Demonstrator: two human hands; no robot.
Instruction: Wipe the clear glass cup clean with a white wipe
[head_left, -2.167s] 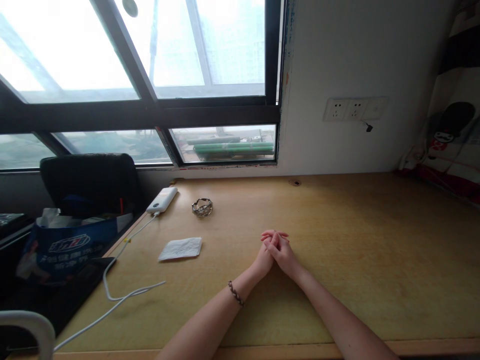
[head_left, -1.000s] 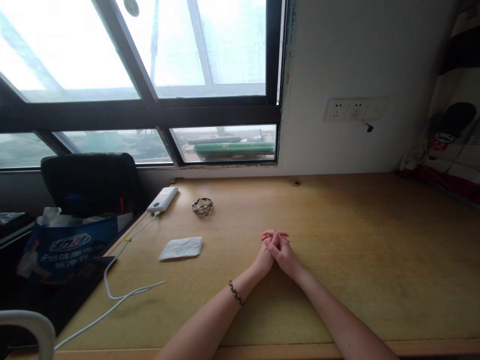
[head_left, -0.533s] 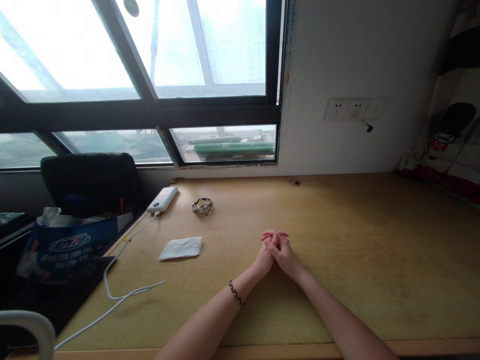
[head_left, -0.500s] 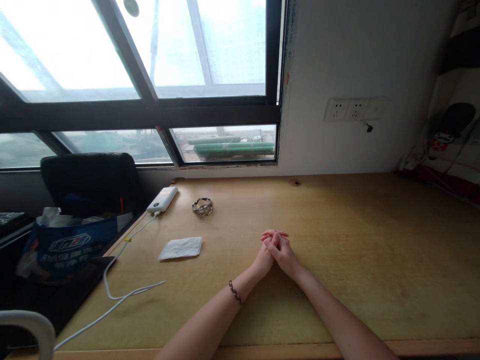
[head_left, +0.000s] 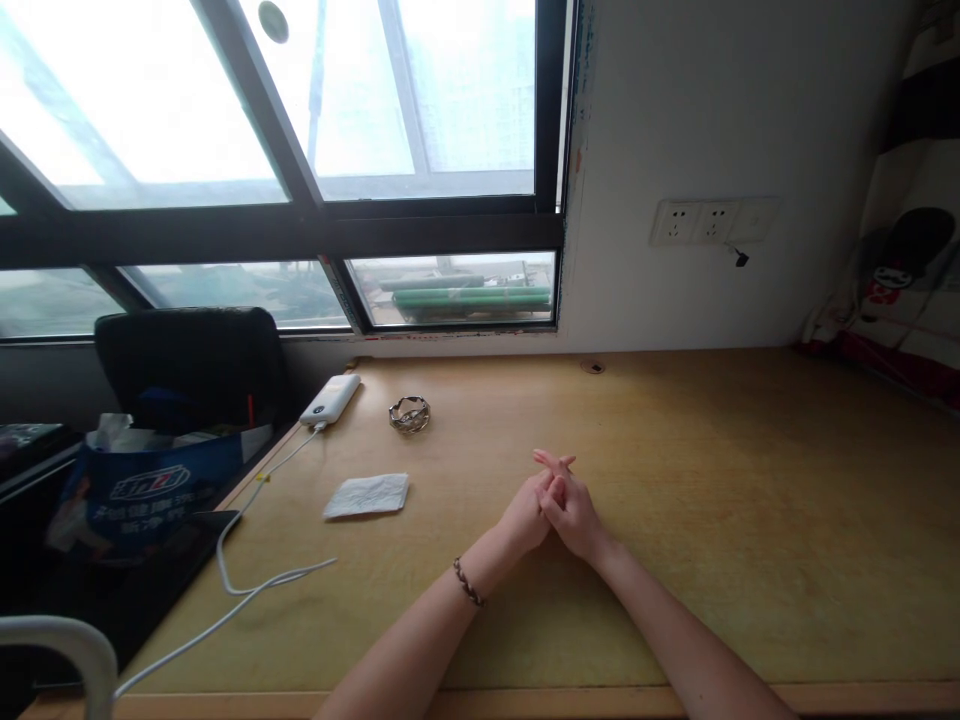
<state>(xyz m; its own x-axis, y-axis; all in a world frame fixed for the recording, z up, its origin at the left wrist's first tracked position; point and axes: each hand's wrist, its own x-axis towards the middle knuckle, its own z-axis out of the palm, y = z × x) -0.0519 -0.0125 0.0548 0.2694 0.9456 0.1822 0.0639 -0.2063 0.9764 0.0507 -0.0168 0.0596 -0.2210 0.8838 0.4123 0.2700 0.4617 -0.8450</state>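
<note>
My left hand (head_left: 524,516) and my right hand (head_left: 576,520) are clasped together above the middle of the wooden desk (head_left: 697,540). Their fingers are interlaced, and a few fingertips stick out beyond the knuckles. No object shows between the palms, though their inner sides are hidden. A braided dark bracelet (head_left: 468,582) circles my left wrist. To the left of the hands lies a folded white tissue (head_left: 367,496). Farther back rests a metal openwork bracelet-like ring (head_left: 409,415).
A white power bank (head_left: 331,400) lies at the desk's left edge, with a white cable (head_left: 225,560) looping toward the front. Beyond that edge are a black chair (head_left: 187,350) and a blue bag (head_left: 150,490). Wall sockets (head_left: 697,222) sit above the back right.
My clasped fingers have shifted: several that lay folded across each other now extend and cross at the tips. The view has moved slightly; the desk items stay in place.
</note>
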